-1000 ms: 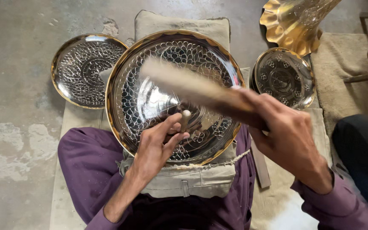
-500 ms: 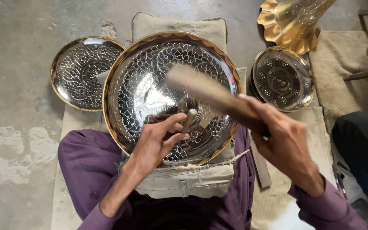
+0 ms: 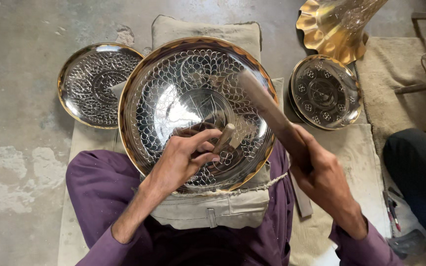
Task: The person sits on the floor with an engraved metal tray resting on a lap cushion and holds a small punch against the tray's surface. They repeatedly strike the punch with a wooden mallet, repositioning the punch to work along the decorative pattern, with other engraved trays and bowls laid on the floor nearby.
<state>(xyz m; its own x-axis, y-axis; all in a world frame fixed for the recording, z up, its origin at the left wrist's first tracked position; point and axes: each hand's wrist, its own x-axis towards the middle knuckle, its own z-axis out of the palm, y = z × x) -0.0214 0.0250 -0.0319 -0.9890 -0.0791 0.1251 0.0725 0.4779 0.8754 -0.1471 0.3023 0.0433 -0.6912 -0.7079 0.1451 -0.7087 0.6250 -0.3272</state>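
Left grip point(image 3: 186, 157) around chisel point(image 3: 224, 139) on engraved bowl point(image 3: 173, 93)

Far left on concrete floor point(image 3: 20, 74): engraved round tray point(image 3: 94, 83), gold rim, partly tucked behind larger dish. Far right: smaller engraved bowl point(image 3: 325, 92), gold rim, on beige cloth point(image 3: 356, 157). Beyond it, fluted brass piece point(image 3: 334, 27), wavy edge. Far centre: tan cushion point(image 3: 205, 29). Right edge: dark trouser leg point(image 3: 417, 177), woven mat point(image 3: 395, 88); pens point(image 3: 390, 209) near right.

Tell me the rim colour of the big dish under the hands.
Gold rim on the big dish, seen best in the head view.
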